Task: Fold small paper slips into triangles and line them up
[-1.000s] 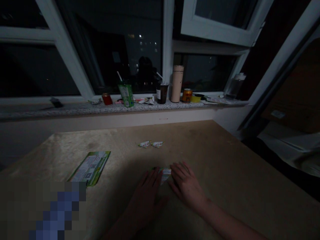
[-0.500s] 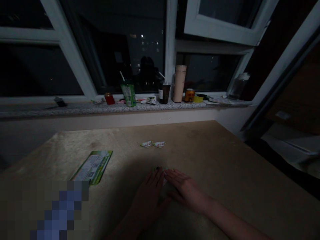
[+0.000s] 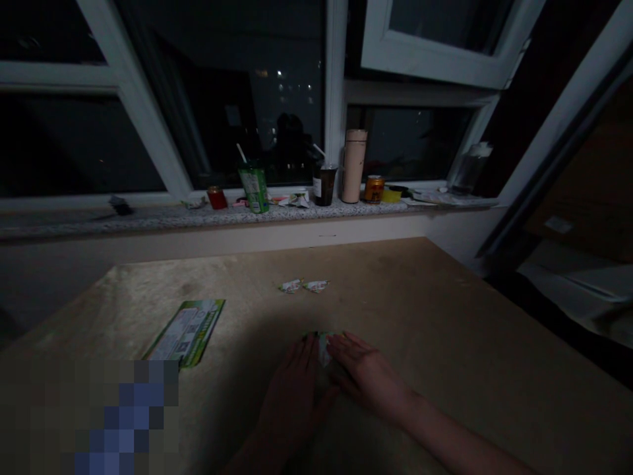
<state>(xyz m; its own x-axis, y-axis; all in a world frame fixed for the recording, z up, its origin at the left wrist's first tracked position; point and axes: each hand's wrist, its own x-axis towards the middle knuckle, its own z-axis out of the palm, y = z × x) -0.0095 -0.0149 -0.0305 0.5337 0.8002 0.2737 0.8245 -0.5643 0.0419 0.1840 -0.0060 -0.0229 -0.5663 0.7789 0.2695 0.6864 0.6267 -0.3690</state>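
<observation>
A small piece of green-and-white printed paper or wrapper lies on the table, partly hidden under my fingers. My left hand rests flat over its left side, fingers stretched out. From the right, my right hand lays extended fingers on the other side. Both thumbs point inward and come close together below the piece. Beyond my hands are two small folded green-and-white pieces, the left one beside the right one. To the left lies a flat green printed packet or sheet.
The pale table reaches toward a stone windowsill. On the sill stand a green cup with a straw, a dark drink cup, a pink flask, an orange can and a red jar. The lower left is pixelated.
My fingertips have parted slightly, the left hand shifting a little left, so more of the green-and-white piece shows between them.
</observation>
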